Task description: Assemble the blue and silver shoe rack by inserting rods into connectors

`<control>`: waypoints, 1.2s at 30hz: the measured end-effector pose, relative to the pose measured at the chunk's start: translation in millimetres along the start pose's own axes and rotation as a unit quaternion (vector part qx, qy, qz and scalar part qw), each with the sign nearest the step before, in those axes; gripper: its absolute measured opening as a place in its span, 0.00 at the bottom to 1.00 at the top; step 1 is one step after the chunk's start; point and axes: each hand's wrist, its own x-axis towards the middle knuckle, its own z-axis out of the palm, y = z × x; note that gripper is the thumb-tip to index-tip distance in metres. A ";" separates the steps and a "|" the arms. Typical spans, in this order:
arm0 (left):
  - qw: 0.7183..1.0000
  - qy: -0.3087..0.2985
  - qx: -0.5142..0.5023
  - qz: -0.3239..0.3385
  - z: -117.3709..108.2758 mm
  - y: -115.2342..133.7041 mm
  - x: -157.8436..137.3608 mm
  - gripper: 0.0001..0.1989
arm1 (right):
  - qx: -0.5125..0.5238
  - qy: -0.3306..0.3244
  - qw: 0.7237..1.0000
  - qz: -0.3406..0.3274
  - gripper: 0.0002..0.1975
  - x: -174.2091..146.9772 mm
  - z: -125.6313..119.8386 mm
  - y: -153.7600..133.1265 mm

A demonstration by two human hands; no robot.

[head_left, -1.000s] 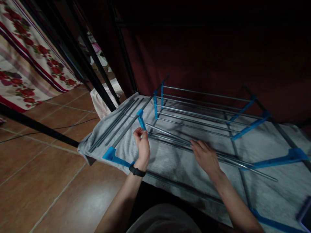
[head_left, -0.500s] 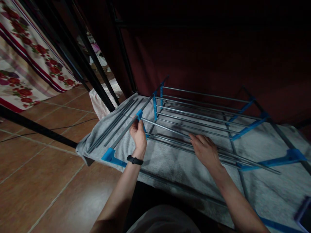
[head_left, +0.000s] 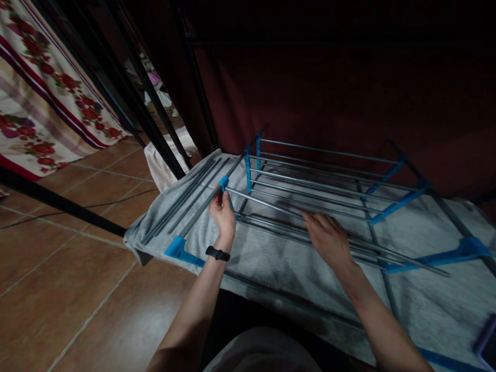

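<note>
A partly assembled rack of grey metal tubes and blue plastic brackets lies on a grey blanket (head_left: 271, 263). My left hand (head_left: 223, 214), with a black band on its wrist, grips a blue bracket (head_left: 223, 182) on the left side tube; some fingers are hidden behind it. My right hand (head_left: 327, 237) is closed around a thin metal tube (head_left: 267, 203) near its middle. This tube's left end meets the bracket at my left hand; whether it is seated inside I cannot tell. Its right end (head_left: 442, 272) lies over the right-hand blue bracket (head_left: 422, 261), unattached.
Several loose grey tubes (head_left: 184, 199) lie on the blanket at the left. A dark metal post (head_left: 127, 88) and a bar (head_left: 58, 204) frame the left side. A dark device (head_left: 486, 343) sits at the lower right edge. A cable (head_left: 116, 200) crosses the tiled floor.
</note>
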 end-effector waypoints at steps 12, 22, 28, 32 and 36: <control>0.999 0.001 0.030 0.015 -3.4 -8.5 3.3 0.17 | -0.005 -0.010 1.000 -0.006 0.19 0.4 -3.6 2.6; 0.999 -0.014 0.035 0.009 -5.7 -9.2 3.9 0.16 | 0.002 -0.028 1.000 0.002 0.19 1.2 -0.2 3.2; 0.999 -0.021 0.043 -0.001 -6.3 -6.1 5.5 0.15 | 0.024 -0.045 0.999 0.016 0.17 0.7 5.5 3.3; 0.998 -0.035 0.048 -0.006 -10.0 -9.5 -1.8 0.16 | 0.031 -0.052 0.998 0.018 0.17 -1.6 9.1 6.4; 0.997 -0.033 0.066 -0.029 -17.7 -24.5 -15.9 0.22 | 0.029 -0.062 0.997 0.018 0.17 -6.9 12.1 10.0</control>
